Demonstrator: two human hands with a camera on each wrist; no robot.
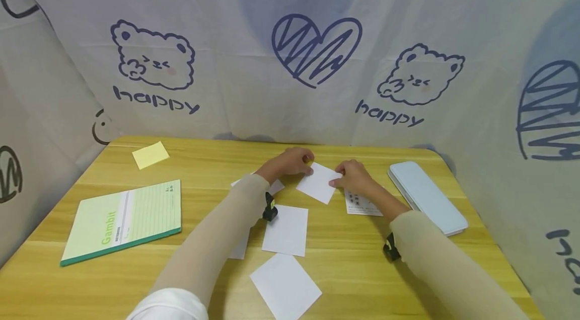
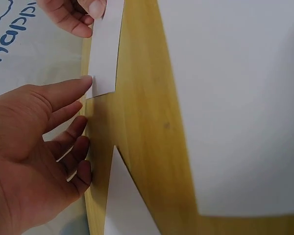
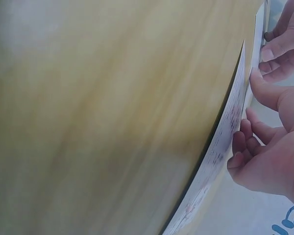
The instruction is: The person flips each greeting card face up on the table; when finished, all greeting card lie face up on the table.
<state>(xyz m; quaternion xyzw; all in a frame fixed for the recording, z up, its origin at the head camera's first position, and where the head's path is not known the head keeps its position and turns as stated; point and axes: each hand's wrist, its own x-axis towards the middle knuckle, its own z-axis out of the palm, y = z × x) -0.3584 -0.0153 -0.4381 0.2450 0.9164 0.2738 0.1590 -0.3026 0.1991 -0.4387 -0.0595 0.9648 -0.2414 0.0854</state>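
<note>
A small white paper square is held between both hands at the middle of the wooden table. My right hand pinches its right edge; the left wrist view shows that hand's thumb on top of the paper. My left hand is at the square's far left corner. Its fingers are nearly straight, and one fingertip touches the paper's edge. In the right wrist view my right hand hovers just above a printed sheet.
More white squares lie nearer me, one partly under my left forearm. The printed sheet lies under my right wrist. A pale blue case is at the right, a green notebook and a yellow sticky note at the left.
</note>
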